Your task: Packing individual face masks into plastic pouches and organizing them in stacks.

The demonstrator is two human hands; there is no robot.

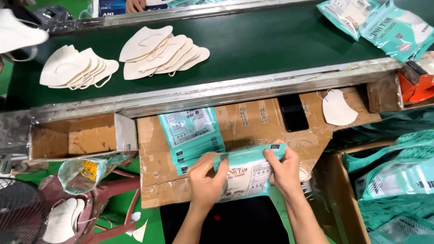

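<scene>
On the cardboard work surface (253, 122) below the green conveyor belt (253, 40), you hold a teal mask pouch (246, 174) with both hands: your left hand (207, 180) grips its left end, your right hand (282, 167) pinches its upper right corner. Empty teal pouches (192, 135) lie just behind it.

Filled teal pouch (246, 174) partly hidden under both hands (244, 174); top-right pouches (398, 27) and left fan (20, 210) edge-cropped.

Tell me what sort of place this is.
Probably a face-mask packing line in a factory: stacks of white masks lie on a green conveyor belt, and both hands hold a teal mask pouch over a cardboard worktop.
</scene>
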